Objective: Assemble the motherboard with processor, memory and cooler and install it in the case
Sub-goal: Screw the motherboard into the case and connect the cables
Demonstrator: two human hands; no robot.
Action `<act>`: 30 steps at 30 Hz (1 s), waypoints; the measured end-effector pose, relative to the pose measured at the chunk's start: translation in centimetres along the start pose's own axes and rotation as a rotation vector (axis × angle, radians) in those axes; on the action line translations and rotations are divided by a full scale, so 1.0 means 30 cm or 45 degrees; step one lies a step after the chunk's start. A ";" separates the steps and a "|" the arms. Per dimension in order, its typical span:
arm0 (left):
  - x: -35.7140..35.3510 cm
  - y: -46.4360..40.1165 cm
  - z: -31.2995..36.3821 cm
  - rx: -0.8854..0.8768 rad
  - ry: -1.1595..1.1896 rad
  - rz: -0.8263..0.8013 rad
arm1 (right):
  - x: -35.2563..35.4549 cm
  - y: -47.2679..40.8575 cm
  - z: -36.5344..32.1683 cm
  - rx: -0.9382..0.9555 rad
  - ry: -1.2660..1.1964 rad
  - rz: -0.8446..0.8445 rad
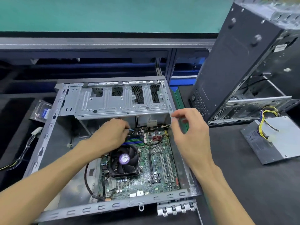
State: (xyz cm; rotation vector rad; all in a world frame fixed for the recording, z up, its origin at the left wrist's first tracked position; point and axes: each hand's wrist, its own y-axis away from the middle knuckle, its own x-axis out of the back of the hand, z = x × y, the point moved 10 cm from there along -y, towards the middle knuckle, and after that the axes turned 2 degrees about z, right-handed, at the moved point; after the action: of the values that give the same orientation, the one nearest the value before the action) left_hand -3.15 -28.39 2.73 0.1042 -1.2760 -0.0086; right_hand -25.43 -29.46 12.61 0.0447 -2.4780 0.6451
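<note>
green motherboard [146, 168] lies beneath left hand [110, 133].

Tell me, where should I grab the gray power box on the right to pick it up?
Probably by the two long sides of the power box, reaching down from above. It lies flat on the mat, so its top is open to you. Keep off the far end, where the cables come out, and don't lift it by them.

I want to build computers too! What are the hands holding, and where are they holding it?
The left hand pinches a small blue-tipped cable at its end, above the motherboard. The right hand is blurred; whether it holds anything cannot be told.
</note>
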 end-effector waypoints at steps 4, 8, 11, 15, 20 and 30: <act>0.024 0.071 -0.038 0.120 0.344 -0.078 | -0.164 -0.008 -0.080 -0.001 -0.116 -0.437; 0.088 0.122 -0.046 0.198 0.902 -0.079 | -0.395 0.046 -0.092 0.079 0.270 -0.895; 0.131 0.142 -0.069 0.213 1.151 -0.004 | -0.473 0.031 -0.113 0.128 0.291 -0.949; 0.125 0.163 -0.151 0.260 1.132 -0.015 | -0.493 -0.017 -0.093 0.042 0.160 -0.861; 0.057 0.170 -0.173 0.230 0.728 -0.174 | -0.498 0.013 -0.099 0.136 0.112 -0.840; 0.017 0.156 -0.254 0.363 0.267 -0.166 | -0.568 0.022 -0.056 0.046 0.035 -0.882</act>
State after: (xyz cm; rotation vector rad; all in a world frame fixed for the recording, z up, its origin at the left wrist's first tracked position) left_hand 4.03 -23.21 1.40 0.4237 -1.0525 0.0709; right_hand -10.42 -29.94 4.34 0.8548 -2.2084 0.3774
